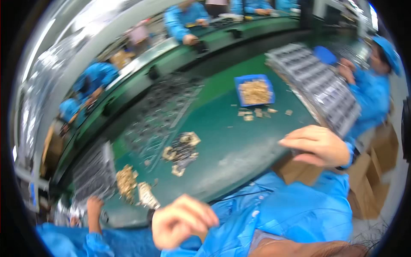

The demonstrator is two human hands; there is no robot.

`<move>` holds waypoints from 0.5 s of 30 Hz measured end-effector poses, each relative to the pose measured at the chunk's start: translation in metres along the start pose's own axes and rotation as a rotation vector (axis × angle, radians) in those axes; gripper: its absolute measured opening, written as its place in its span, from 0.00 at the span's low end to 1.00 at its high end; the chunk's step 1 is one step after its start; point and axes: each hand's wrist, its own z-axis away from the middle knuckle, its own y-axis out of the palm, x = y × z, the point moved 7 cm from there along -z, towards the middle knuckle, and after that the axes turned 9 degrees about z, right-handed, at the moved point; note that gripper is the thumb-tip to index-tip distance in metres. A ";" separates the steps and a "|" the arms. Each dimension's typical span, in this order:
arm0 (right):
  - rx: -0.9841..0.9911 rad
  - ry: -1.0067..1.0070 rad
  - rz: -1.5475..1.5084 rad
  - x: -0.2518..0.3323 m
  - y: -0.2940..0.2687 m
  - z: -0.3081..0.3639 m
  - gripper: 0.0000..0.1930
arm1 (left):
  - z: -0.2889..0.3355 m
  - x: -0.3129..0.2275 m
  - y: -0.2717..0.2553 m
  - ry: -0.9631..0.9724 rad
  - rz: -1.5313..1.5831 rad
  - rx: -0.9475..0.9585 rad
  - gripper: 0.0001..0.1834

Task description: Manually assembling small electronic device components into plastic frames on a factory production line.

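My left hand (184,220) hovers near the table's front edge, at the lower middle of the head view. Its fingers are loosely bent and apart, with nothing visible in them. On the right, my right hand (317,146) is over the edge of the green table (227,165), fingers stretched out and holding nothing I can see. Between the hands, farther in, lies a small heap of dark and pale pieces (182,152). A blue bin (240,97) full of small tan pieces (255,91) stands beyond, with several loose pieces (248,116) in front of it.
Clear plastic trays (167,107) lie at the left middle; stacked grey trays (314,79) stand at the right. A tan pile (126,182) sits near a neighbour's hand (94,210). Co-workers in blue, including one at right (376,103), surround the table. Cardboard boxes (368,184) stand below.
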 end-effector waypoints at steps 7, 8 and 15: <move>0.014 0.200 0.009 0.001 0.007 0.059 0.27 | -0.040 0.009 0.072 0.029 -0.031 0.402 0.11; -0.023 0.218 0.019 -0.001 0.003 0.067 0.27 | -0.044 0.010 0.074 0.030 -0.032 0.408 0.11; -0.007 0.304 -0.019 -0.018 0.006 0.092 0.28 | -0.053 -0.008 0.091 0.107 -0.079 0.477 0.11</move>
